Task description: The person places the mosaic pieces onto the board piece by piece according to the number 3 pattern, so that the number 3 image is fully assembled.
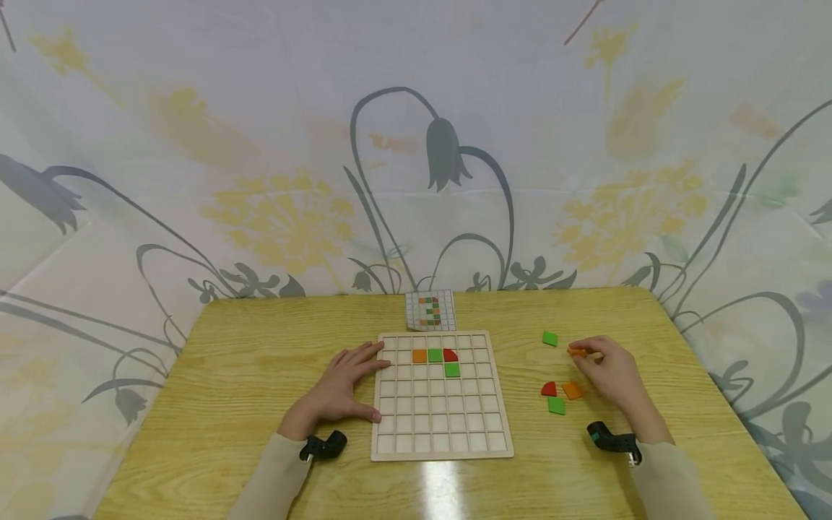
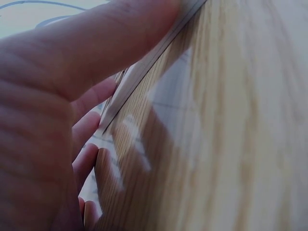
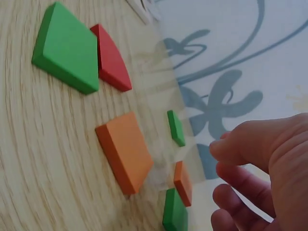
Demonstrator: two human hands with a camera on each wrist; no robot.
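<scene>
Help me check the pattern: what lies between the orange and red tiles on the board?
A green tile, between the orange tile and the red tile; the head view shows it.

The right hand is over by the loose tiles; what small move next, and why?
Probably pinch the nearest orange tile with the right hand: its fingertips are close by and do not appear to grip it. The card seems to show orange just below the lower green tile, where the board is bare.
</scene>
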